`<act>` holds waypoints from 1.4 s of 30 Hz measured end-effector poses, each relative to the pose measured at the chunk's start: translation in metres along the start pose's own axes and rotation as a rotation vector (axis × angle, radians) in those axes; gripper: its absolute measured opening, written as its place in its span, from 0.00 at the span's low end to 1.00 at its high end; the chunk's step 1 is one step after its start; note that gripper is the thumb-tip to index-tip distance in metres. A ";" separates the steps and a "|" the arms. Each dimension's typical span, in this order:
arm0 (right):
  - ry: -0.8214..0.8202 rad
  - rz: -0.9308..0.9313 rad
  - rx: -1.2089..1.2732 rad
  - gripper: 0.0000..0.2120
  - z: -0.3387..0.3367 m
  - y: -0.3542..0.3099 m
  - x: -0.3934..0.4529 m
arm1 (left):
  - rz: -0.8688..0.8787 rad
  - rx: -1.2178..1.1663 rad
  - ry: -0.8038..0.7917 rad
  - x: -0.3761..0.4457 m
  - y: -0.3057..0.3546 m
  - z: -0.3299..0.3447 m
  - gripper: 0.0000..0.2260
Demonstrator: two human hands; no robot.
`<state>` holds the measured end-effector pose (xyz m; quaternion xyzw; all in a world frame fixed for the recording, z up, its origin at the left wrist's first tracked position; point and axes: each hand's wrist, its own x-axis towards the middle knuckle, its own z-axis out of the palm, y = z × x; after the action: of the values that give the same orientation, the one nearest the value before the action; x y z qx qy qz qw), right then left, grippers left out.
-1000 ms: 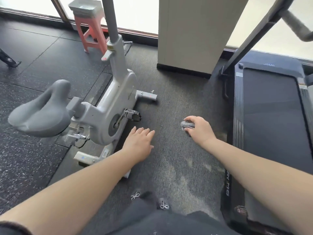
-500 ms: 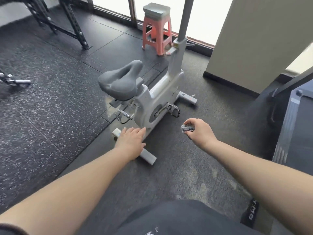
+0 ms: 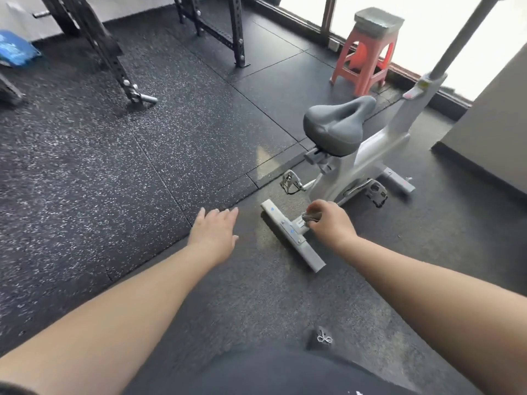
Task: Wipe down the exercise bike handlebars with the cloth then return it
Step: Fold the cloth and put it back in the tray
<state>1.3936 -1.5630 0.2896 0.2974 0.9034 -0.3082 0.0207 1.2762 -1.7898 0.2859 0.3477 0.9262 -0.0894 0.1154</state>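
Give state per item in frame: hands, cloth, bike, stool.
left hand: open, fingers straight, holding nothing
right hand: curled round the cloth
cloth: bunched in the right hand
exercise bike: upright on the floor, handlebars out of frame
red stool: upright, grey pad on top

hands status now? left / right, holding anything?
Left hand: open, fingers straight, holding nothing.
Right hand: closed, gripping the grey cloth.
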 end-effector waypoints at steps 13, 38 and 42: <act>-0.070 -0.193 -0.078 0.13 0.058 -0.137 0.130 | -0.112 0.039 0.074 0.086 -0.136 -0.036 0.30; 0.068 -0.010 -0.018 0.07 0.057 -0.285 0.402 | 0.062 0.189 0.121 0.384 -0.362 -0.138 0.30; 0.167 0.100 -0.028 0.09 0.042 -0.293 0.428 | 0.174 0.254 0.118 0.436 -0.375 -0.155 0.30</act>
<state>0.8746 -1.5477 0.3208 0.3663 0.8903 -0.2683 -0.0351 0.6845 -1.7580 0.3455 0.4429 0.8791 -0.1747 0.0232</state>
